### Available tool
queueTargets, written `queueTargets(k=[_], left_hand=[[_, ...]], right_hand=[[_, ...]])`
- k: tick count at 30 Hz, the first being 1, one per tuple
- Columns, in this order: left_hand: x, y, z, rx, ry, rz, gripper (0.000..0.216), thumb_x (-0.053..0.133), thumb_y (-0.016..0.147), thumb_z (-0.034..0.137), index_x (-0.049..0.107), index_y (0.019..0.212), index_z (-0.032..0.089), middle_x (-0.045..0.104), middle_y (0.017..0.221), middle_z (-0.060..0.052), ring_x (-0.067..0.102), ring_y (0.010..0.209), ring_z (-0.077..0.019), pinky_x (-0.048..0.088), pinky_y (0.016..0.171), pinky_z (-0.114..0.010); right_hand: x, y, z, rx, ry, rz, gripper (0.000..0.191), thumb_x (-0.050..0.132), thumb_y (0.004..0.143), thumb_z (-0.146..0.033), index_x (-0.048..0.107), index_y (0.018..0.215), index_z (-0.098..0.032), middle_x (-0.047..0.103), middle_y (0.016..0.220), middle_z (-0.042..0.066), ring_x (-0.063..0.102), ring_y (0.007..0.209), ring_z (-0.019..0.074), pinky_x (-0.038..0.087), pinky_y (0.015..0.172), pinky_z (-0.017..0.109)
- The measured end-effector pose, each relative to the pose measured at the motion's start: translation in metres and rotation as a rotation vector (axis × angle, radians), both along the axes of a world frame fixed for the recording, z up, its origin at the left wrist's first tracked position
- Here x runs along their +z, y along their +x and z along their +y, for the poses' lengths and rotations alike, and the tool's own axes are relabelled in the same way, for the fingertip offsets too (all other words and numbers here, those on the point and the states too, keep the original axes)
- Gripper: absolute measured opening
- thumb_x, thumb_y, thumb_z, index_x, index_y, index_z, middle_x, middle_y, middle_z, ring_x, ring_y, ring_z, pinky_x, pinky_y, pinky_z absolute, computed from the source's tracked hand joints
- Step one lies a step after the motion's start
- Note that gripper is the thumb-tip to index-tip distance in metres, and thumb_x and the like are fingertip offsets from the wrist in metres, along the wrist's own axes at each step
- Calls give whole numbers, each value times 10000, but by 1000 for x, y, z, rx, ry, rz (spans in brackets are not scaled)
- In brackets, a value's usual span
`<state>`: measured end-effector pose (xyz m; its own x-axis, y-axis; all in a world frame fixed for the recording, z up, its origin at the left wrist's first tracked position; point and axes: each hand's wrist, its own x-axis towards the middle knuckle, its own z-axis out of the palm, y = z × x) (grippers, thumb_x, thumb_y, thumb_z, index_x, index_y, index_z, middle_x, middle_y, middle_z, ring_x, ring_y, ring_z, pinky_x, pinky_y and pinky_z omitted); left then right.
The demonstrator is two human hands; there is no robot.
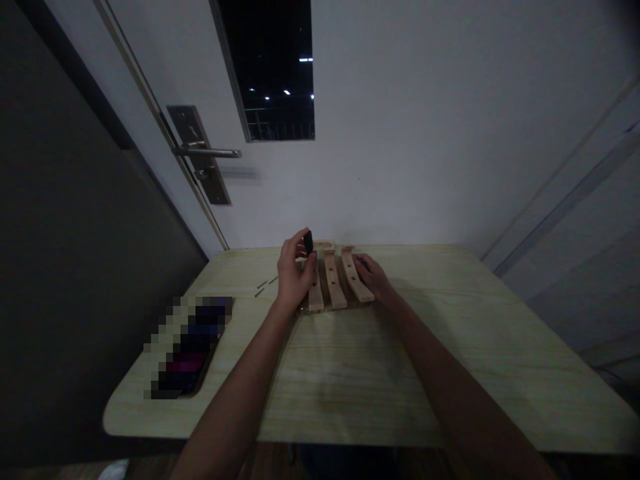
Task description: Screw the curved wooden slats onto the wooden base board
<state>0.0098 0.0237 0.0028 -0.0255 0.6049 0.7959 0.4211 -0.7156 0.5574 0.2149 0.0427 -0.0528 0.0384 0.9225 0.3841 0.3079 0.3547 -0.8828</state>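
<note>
Three curved wooden strips with drilled holes stand side by side in front of me: a left strip, a middle strip and a right strip. A darker brown base shows between and below them. My left hand pinches a small black block upright above the far end of the left strip, its thumb beside that strip. My right hand is curled at the right side of the right strip. Its fingertips are partly hidden, with a dark patch by them that I cannot make out.
Several thin screws lie left of my left hand. A phone with a blurred screen rests on the table's left side. Behind the strips is a pale wooden piece. A white door with a metal handle borders the table's far edge.
</note>
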Motion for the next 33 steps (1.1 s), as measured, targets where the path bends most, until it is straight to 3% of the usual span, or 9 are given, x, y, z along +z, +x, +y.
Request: queueTargets(k=[3, 7, 15, 23, 27, 33], left_hand=[[0, 0, -1, -49, -28, -1, 466, 517, 891, 264, 419, 1346, 281, 570, 1237, -90, 595, 967, -173, 524, 823, -354], [0, -1, -2, -79, -23, 37, 439, 482, 901, 234, 434, 1334, 290, 572, 1243, -86, 576, 1067, -196, 519, 848, -372], [1, 0, 0, 63, 21, 21, 423, 633, 816, 222, 523, 1221, 277, 560, 981, -30, 545, 831, -142, 510, 736, -307], [2, 0, -4, -34, -13, 2, 470, 542, 844, 182, 452, 1297, 271, 594, 1180, -68, 597, 927, -159, 527, 806, -339], [2, 0, -4, -69, -9, 14, 448, 515, 855, 175, 456, 1287, 274, 592, 1183, -71, 597, 987, -172, 528, 828, -356], [0, 0, 1, 61, 26, 16, 442, 650, 802, 241, 518, 1223, 269, 576, 1003, -37, 561, 867, -154, 518, 746, -315]], right_hand=[[-1, 0, 1, 1, -2, 8, 314, 480, 800, -452, 598, 975, -220, 657, 1028, 89, 592, 965, 216, 459, 905, 405], [0, 0, 0, 3, -12, 19, 299, 484, 802, -445, 601, 974, -230, 666, 1013, 79, 601, 938, 212, 464, 894, 399], [0, 0, -1, 4, -8, 17, 295, 481, 802, -440, 604, 973, -233, 667, 1002, 64, 595, 932, 206, 459, 891, 383], [1, 0, -1, -7, 8, -4, 300, 463, 803, -446, 598, 963, -230, 659, 986, 71, 583, 927, 209, 459, 870, 378], [0, 0, -1, -5, 3, -2, 300, 470, 806, -455, 602, 963, -237, 659, 981, 63, 580, 926, 208, 453, 875, 377], [0, -1, -1, -3, 1, 6, 301, 473, 809, -459, 603, 965, -236, 657, 993, 64, 588, 916, 206, 461, 860, 370]])
